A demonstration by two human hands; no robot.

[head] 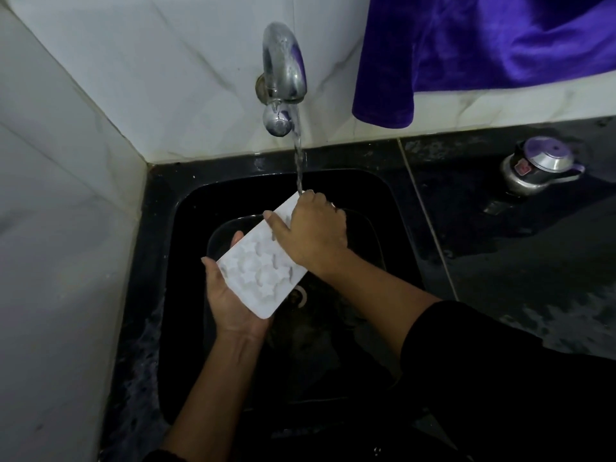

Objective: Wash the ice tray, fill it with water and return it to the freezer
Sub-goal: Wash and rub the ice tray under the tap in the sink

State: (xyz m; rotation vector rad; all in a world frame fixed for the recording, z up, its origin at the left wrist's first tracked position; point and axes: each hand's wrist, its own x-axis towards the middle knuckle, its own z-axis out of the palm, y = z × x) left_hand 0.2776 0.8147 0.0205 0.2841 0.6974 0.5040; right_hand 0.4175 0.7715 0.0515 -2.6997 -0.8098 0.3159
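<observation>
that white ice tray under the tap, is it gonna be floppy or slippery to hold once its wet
Probably slippery: the ice tray sits under the running water. Possibly bendy, since it looks thin and the left hand cradles it from beneath while the right hand holds its far end. Likely light, being so thin.

the ice tray is plain white, its face patterned with star-shaped hollows shaded pale grey. the sink is glossy black, and the counter is black too, flecked with grey speckles. the wall tiles are white marble with faint grey veins. the tap is shiny silver chrome. the hanging cloth is deep violet-blue with a velvety sheen. the pot is silver metal with a small red label, its lid tinged purple. the sleeve is black.
</observation>
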